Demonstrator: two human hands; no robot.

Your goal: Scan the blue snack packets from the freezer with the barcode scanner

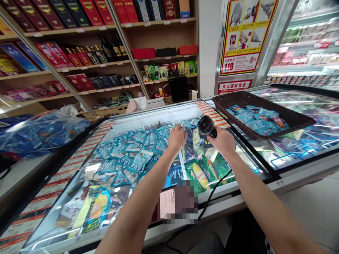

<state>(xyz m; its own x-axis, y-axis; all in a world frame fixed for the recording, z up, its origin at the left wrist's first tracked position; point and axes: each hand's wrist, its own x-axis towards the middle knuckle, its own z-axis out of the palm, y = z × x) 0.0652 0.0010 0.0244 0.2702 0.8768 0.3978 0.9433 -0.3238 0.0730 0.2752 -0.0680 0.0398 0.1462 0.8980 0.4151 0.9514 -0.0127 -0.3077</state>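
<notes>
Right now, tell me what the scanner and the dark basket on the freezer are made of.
The barcode scanner in the right hand looks like black moulded plastic, smooth with a soft sheen. The basket looks like dark brown woven plastic, matte with a repeating strand pattern, though rattan can't be ruled out from here.

Beyond the right hand, a dark woven basket of blue packets rests on the glass top of a chest freezer. Left of the left hand, a clear plastic bag lies on a pale counter.
</notes>
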